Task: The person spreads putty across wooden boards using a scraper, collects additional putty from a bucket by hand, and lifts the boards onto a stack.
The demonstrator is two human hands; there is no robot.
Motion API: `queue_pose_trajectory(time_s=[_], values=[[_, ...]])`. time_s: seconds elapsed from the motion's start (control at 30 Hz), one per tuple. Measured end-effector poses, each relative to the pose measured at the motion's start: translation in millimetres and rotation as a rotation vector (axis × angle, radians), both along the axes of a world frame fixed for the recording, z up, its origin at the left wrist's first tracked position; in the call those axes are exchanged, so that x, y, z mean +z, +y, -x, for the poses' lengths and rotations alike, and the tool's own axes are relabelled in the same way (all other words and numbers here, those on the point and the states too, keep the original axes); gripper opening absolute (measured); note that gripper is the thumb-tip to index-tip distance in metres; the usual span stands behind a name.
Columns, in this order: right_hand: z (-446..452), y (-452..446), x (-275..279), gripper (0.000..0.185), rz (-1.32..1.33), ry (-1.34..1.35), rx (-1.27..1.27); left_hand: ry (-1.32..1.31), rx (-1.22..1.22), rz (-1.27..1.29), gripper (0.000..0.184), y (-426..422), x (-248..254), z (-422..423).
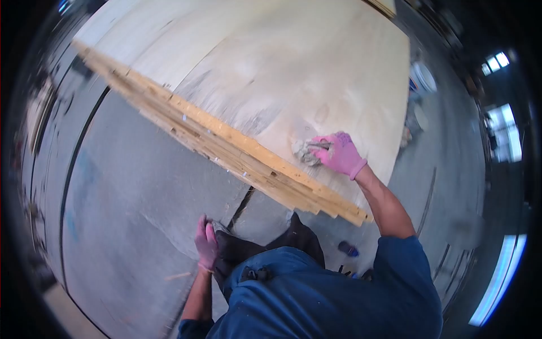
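Grips a ragged grey lump (303, 152) in the pink-gloved right hand (340, 150), with fingers closed firmly round it – cloth or putty, cannot tell which. Holds it down at the top plywood sheet (339, 68), just inside the near edge and toward the near right corner. Shows dark grey smears (257, 120) farther left along the same edge, close to a thin seam (209, 58) across the pale wood. Exposes the rough, uneven layers of the wooden stack (226, 131) all along that near edge.

Hangs the left hand (206, 243), also pink-gloved, low and off the near edge, beside dark trousers (305, 240), with fingers partly bent next to a grey object (218, 226) – too blurred to tell whether gripped. Includes a white bucket (423, 78) past the right edge, toward the far right corner, and grey floor (141, 169) below the near edge.
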State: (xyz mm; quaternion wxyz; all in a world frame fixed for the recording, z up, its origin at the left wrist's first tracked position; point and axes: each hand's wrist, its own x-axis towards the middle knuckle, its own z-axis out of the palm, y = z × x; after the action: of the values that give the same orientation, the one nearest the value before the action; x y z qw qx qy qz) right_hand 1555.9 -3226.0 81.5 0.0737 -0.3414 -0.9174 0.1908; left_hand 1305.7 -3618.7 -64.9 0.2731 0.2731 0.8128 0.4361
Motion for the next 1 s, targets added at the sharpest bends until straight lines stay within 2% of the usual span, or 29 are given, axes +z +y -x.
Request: queue_pose_trajectory(time_s=[0.03, 0.07, 0.17, 0.27, 0.37, 0.43, 0.5, 0.53, 0.6, 0.67, 0.73, 0.8, 0.83, 0.9, 0.97, 1.0], values=[[-3.2, -17.7, 3.2, 0.029, 0.014, 0.013, -0.026, 0.010, -0.091, -0.032, 0.037, 25.0, 16.8, 30.3], [-7.8, -37.4, 15.4, 0.027, 0.148, -0.104, -0.097, 0.122, -0.204, -0.076, 0.037, 48.8, 28.1, 62.0], [-28.5, -115.8, 30.6, 0.024, 0.969, 0.381, -0.558, 0.477, -0.494, -0.188, 0.041, 120.9, 65.2, 149.5], [-59.1, -188.8, 16.1, 0.025, 1.117, 0.947, -0.941, 0.662, -0.568, -0.254, 0.044, 204.0, 106.0, 195.6], [-82.6, -238.8, -31.8, 0.030, 0.918, 1.196, -1.045, 0.812, -0.633, -0.255, 0.047, 276.8, 116.2, 231.2], [-81.8, -240.8, -27.0, 0.038, 0.437, 0.762, -0.994, 0.967, -0.653, -0.183, 0.050, 324.3, 109.6, 259.7], [-69.2, -248.6, -15.0, 0.044, 0.166, 0.385, -1.029, 1.155, -0.672, -0.013, 0.055, 363.5, 96.7, 288.9], [-66.5, -234.2, -3.5, 0.046, 0.083, 0.233, -1.081, 1.171, -0.652, 0.060, 0.059, 383.7, 90.8, 300.8], [-81.1, -220.1, -2.2, 0.045, -0.009, 0.144, -1.176, 1.246, -0.647, 0.155, 0.068, 406.5, 84.9, 316.6], [-117.8, -207.4, -30.4, 0.039, -0.054, 0.293, -1.238, 1.243, -0.652, 0.159, 0.068, 423.7, 86.3, 320.5], [-128.0, -192.3, -30.2, 0.042, 0.084, 0.745, -1.339, 1.233, -0.677, 0.152, 0.067, 434.6, 84.8, 333.4], [-145.2, -179.4, -36.4, 0.041, 0.094, 0.793, -1.350, 1.209, -0.693, 0.175, 0.066, 440.0, 91.7, 334.0], [-150.9, -172.2, -44.7, 0.038, 0.047, 0.614, -1.319, 1.208, -0.700, 0.169, 0.065, 440.7, 89.5, 336.3], [-158.0, -159.2, -54.6, 0.034, 0.122, 0.698, -1.504, 1.211, -0.708, 0.155, 0.064, 443.6, 85.7, 344.3], [-144.2, -126.5, -24.4, 0.033, 0.371, 1.250, -1.892, 1.230, -0.717, 0.123, 0.064, 446.7, 81.4, 353.2], [-148.6, -113.0, -10.1, 0.035, 0.302, 0.944, -1.784, 1.237, -0.724, 0.113, 0.063, 446.6, 77.1, 356.5]])
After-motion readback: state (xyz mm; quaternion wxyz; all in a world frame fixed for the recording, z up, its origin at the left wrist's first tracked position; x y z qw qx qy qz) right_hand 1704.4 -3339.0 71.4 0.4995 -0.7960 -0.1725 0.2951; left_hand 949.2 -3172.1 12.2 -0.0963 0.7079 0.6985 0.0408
